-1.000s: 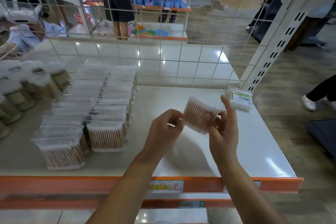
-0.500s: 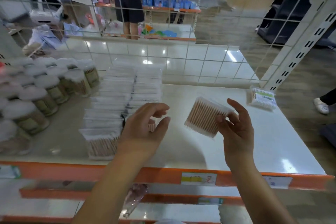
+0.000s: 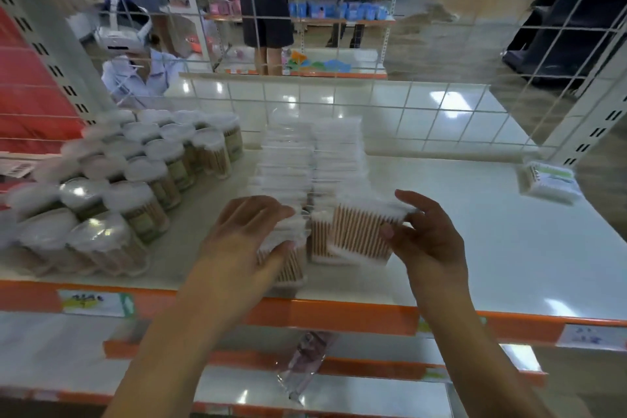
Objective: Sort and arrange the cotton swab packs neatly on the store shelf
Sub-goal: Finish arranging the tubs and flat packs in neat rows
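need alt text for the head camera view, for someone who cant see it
Two bare hands work at a white store shelf: the right hand pinches a flat cotton swab pack at the front of two rows of like packs, and the left hand rests on the front pack of the left row. Round swab tubs stand left; one green-labelled pack lies far right.

Shelf (image 3: 475,248): two rows of swab packs (image 3: 312,159) run front to back at centre, ending near the wire grid (image 3: 407,112) behind. Round swab tubs (image 3: 135,187) stand clustered to their left. Left hand (image 3: 247,234) lies on the front pack of the left row; right hand (image 3: 431,234) holds a pack (image 3: 359,234) at the front of the right row. Lone pack (image 3: 548,181) at far right rear corner, well apart. Lower shelf (image 3: 339,383) beneath
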Tool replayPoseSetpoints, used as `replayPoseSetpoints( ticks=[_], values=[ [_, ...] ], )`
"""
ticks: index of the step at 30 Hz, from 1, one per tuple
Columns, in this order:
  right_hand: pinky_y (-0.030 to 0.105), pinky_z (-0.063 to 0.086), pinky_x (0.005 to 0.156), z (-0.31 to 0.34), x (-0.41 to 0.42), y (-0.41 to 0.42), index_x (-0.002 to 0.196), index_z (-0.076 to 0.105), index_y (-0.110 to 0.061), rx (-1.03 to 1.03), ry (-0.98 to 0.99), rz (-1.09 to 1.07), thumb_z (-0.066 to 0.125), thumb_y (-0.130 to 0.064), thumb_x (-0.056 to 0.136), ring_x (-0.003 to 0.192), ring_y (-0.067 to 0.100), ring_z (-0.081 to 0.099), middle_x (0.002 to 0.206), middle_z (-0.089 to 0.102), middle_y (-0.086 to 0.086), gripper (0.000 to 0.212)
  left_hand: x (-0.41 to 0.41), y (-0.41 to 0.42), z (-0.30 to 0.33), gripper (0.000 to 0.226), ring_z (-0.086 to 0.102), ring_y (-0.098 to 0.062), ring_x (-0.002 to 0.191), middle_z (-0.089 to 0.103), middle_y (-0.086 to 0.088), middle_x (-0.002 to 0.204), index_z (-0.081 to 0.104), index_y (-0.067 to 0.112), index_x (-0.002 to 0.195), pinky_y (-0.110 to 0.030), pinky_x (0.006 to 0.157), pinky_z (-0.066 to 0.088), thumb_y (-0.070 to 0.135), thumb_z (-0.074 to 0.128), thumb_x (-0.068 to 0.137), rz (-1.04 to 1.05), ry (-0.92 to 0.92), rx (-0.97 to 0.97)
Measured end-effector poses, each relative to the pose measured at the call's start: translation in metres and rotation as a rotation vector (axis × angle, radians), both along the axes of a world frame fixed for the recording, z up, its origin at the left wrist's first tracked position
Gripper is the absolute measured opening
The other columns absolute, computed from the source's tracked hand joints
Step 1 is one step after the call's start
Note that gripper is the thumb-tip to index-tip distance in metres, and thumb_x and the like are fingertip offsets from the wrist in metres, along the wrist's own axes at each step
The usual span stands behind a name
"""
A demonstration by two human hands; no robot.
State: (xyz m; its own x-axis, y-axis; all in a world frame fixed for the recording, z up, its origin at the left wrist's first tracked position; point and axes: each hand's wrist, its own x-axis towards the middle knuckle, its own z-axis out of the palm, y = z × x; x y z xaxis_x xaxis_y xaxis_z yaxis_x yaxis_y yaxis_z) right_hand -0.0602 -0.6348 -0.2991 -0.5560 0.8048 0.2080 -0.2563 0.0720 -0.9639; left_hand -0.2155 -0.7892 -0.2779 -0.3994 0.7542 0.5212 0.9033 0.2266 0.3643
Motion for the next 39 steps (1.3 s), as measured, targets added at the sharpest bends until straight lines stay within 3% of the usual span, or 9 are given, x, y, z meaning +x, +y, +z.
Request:
replayPoseSetpoints(
  ticks=[4, 8, 13, 16, 19, 28, 32, 36, 39],
  values=[
    [0.02, 0.05, 0.064, -0.015, -0.016, -0.014, 0.093, 0.062, -0.036, 0.087, -0.119, -0.109, 0.063, 0.01, 0.079, 0.069, 0.011, 0.059, 0.071, 0.062, -0.005, 0.048, -0.017, -0.002, -0.021, 0.038, 0.043, -0.018, 0.1, 0.065, -0.008, 0.102, 0.065, 0.014, 0.1, -0.044, 0.076, 0.051, 0.034, 0.045, 0.075, -0.006, 0.134, -0.063],
    [0.016, 0.052, 0.072, -0.03, -0.023, -0.021, 0.095, 0.055, -0.041, 0.193, -0.263, -0.207, 0.065, -0.001, 0.082, 0.086, 0.009, 0.062, 0.091, 0.062, -0.013, 0.043, -0.023, 0.001, -0.037, 0.036, 0.041, -0.019, 0.103, 0.064, -0.007, 0.105, 0.058, 0.018, 0.107, -0.042, 0.079, 0.051, 0.034, 0.048, 0.076, -0.054, 0.175, -0.094],
    [0.001, 0.037, 0.083, -0.05, -0.028, -0.018, 0.1, 0.059, -0.025, 0.682, -0.322, -0.373, 0.065, -0.007, 0.073, 0.103, 0.003, 0.045, 0.114, 0.051, 0.005, 0.033, -0.025, 0.0, -0.043, 0.051, 0.036, -0.022, 0.119, 0.053, -0.008, 0.127, 0.041, 0.019, 0.128, -0.042, 0.096, 0.032, 0.03, 0.05, 0.079, -0.066, 0.097, -0.079],
    [0.026, 0.039, 0.094, -0.052, -0.029, -0.012, 0.11, 0.052, -0.026, 0.86, -0.362, -0.375, 0.058, -0.013, 0.077, 0.121, 0.015, 0.037, 0.13, 0.041, 0.001, 0.036, -0.024, 0.002, -0.047, 0.046, 0.035, -0.023, 0.125, 0.054, -0.011, 0.132, 0.047, 0.017, 0.127, -0.055, 0.097, 0.035, 0.029, 0.04, 0.083, -0.104, 0.073, -0.098],
    [0.049, 0.041, 0.098, -0.055, -0.032, -0.009, 0.12, 0.054, -0.017, 1.03, -0.378, -0.185, 0.043, -0.007, 0.077, 0.126, 0.025, 0.037, 0.132, 0.051, 0.004, 0.045, -0.02, 0.004, -0.05, 0.044, 0.034, -0.023, 0.126, 0.055, -0.01, 0.131, 0.059, 0.012, 0.12, -0.06, 0.092, 0.041, 0.024, 0.039, 0.083, -0.12, 0.048, -0.107],
    [0.038, 0.04, 0.101, -0.055, -0.037, -0.003, 0.115, 0.062, -0.007, 0.983, -0.3, -0.134, 0.036, -0.004, 0.073, 0.124, 0.021, 0.044, 0.124, 0.056, 0.0, 0.05, -0.017, 0.008, -0.055, 0.044, 0.031, -0.018, 0.129, 0.053, -0.005, 0.133, 0.04, 0.024, 0.125, -0.062, 0.095, 0.035, 0.022, 0.037, 0.082, -0.108, -0.019, -0.074],
    [0.056, 0.043, 0.096, -0.059, -0.038, -0.005, 0.119, 0.061, -0.01, 0.947, -0.315, -0.146, 0.036, -0.006, 0.074, 0.126, 0.021, 0.042, 0.127, 0.053, -0.003, 0.051, -0.015, 0.006, -0.052, 0.047, 0.029, -0.014, 0.131, 0.051, 0.0, 0.136, 0.041, 0.029, 0.126, -0.055, 0.097, 0.035, 0.023, 0.036, 0.08, -0.069, -0.039, -0.11],
    [0.068, 0.028, 0.098, -0.056, -0.036, -0.007, 0.121, 0.053, -0.021, 0.948, -0.406, -0.153, 0.036, -0.012, 0.074, 0.128, 0.017, 0.036, 0.128, 0.051, -0.007, 0.051, -0.002, 0.008, -0.029, 0.056, -0.017, 0.005, 0.133, 0.002, 0.022, 0.151, 0.009, 0.039, 0.145, -0.051, 0.113, -0.004, 0.027, 0.025, 0.093, 0.054, -0.087, -0.417],
    [0.059, 0.016, 0.104, -0.047, -0.032, -0.008, 0.124, 0.045, -0.027, 0.967, -0.45, -0.145, 0.037, -0.019, 0.079, 0.131, 0.012, 0.031, 0.134, 0.044, -0.007, 0.046, 0.004, 0.01, -0.015, 0.064, -0.03, 0.004, 0.127, -0.003, 0.019, 0.154, 0.0, 0.036, 0.146, -0.041, 0.107, -0.02, 0.04, 0.005, 0.082, 0.07, -0.05, -0.465]
  ],
)
